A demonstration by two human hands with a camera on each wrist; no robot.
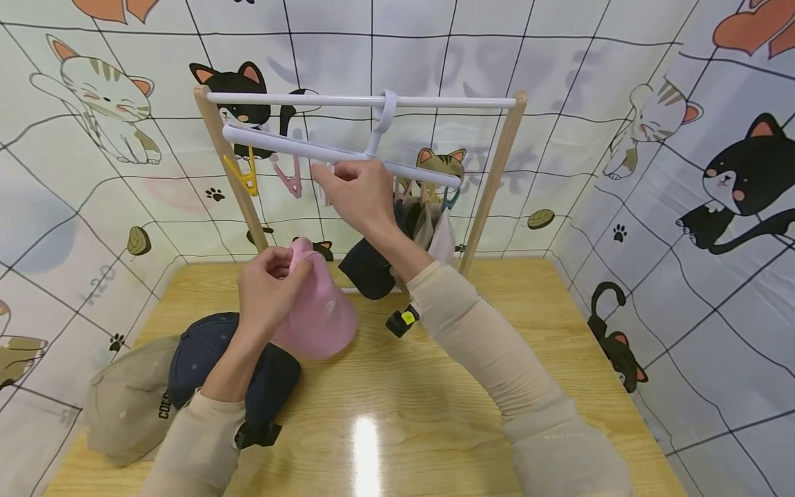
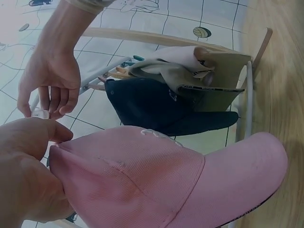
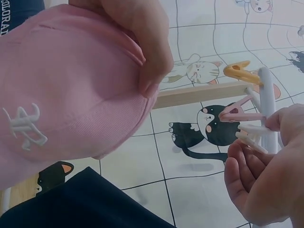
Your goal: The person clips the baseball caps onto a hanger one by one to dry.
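My left hand (image 1: 267, 293) pinches a pink cap (image 1: 323, 314) by the edge of its crown, and its brim hangs down over the table. White embroidery (image 3: 26, 126) shows on the cap's front in the right wrist view. Up at the white hanger (image 1: 298, 147), my right hand (image 1: 360, 197) pinches a white clothespin (image 3: 251, 137) between thumb and fingers. Beside that clothespin on the hanger are a pink clothespin (image 1: 290, 178) and a yellow clothespin (image 1: 247, 179). A dark cap (image 2: 152, 107), a beige cap (image 2: 164, 73) and a pale pink cap (image 1: 443, 238) hang from the hanger's right half.
The hanger hooks onto the top bar (image 1: 456, 102) of a rack with wooden legs (image 1: 493, 183). On the table's left lie a khaki cap (image 1: 127, 407) and a navy cap (image 1: 201, 348). A small black piece with a yellow patch (image 1: 404, 319) shows below the hanging caps.
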